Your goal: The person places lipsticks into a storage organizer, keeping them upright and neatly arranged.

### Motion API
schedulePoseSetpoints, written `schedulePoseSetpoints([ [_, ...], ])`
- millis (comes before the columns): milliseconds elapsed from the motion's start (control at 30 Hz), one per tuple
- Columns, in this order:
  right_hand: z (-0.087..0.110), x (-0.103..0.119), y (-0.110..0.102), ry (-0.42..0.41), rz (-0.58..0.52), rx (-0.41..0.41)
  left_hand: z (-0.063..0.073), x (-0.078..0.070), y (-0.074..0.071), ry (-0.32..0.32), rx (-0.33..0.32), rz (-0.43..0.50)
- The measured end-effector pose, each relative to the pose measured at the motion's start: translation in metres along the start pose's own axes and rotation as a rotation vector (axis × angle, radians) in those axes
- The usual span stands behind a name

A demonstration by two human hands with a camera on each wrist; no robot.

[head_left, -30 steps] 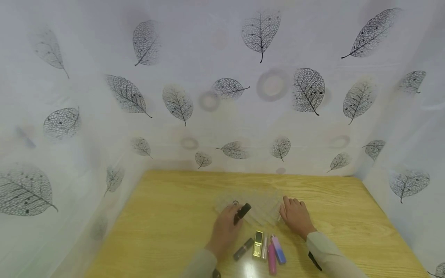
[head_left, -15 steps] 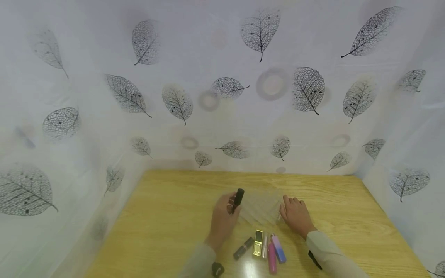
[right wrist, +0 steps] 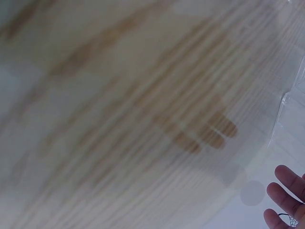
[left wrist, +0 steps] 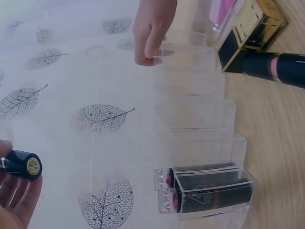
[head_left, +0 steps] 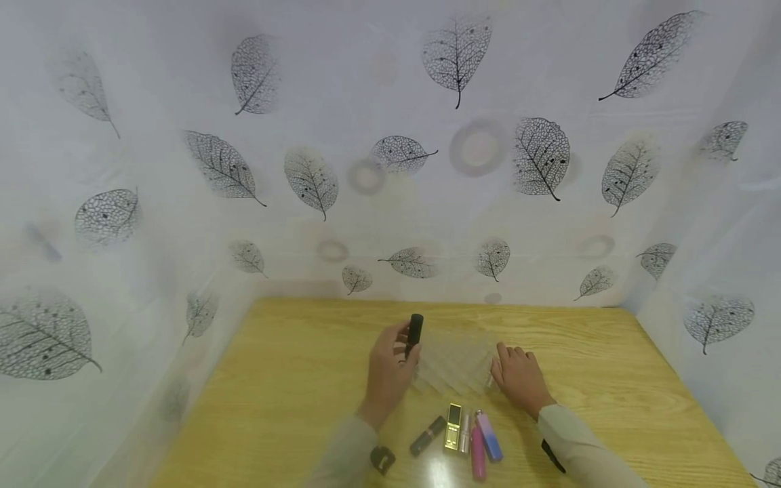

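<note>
My left hand holds a black lipstick tube upright, raised at the left end of a clear compartment organizer. In the left wrist view the tube's gold-marked end faces the camera. Two dark lipsticks with clear, faceted ends sit in the organizer's left-end compartments; the other visible compartments hold nothing. At the organizer's right end, my right hand grips its edge with thumb and forefinger. Several fingers of that hand show at the right wrist view's lower corner.
In front of the organizer lie a dark lipstick, a gold one, a clear-and-pink tube, a magenta tube and a pink-to-blue tube. A leaf-patterned white curtain surrounds the wooden table.
My left hand has risen and moved back with the black lipstick tube, which has turned from slanted to nearly upright. My right hand has stayed at the organizer's end.
</note>
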State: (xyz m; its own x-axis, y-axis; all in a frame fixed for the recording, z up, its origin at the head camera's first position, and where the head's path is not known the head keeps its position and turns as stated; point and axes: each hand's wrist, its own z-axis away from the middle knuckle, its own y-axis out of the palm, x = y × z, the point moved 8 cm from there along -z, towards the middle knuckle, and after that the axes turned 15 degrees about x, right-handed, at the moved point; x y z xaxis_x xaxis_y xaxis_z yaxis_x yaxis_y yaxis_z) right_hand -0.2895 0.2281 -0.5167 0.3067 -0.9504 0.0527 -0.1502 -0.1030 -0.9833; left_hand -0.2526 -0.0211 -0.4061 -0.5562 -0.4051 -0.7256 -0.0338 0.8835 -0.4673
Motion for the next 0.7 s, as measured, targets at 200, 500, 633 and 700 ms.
schedulePoseSetpoints([
  [200, 0.0, 0.0, 0.001, 0.004, -0.004, 0.004, -0.005, -0.005, -0.003, -0.006, 0.0, 0.019],
  [500, 0.0, -0.001, 0.002, 0.006, -0.004, 0.004, -0.01, -0.011, -0.007, -0.014, -0.024, 0.06],
  [633, -0.001, -0.001, 0.002, 0.007, -0.005, 0.005, -0.012, -0.012, -0.005, 0.008, -0.028, 0.074],
  [700, -0.001, -0.001, 0.002, 0.006, -0.006, 0.003, -0.012, -0.011, -0.003, 0.011, -0.024, 0.082],
])
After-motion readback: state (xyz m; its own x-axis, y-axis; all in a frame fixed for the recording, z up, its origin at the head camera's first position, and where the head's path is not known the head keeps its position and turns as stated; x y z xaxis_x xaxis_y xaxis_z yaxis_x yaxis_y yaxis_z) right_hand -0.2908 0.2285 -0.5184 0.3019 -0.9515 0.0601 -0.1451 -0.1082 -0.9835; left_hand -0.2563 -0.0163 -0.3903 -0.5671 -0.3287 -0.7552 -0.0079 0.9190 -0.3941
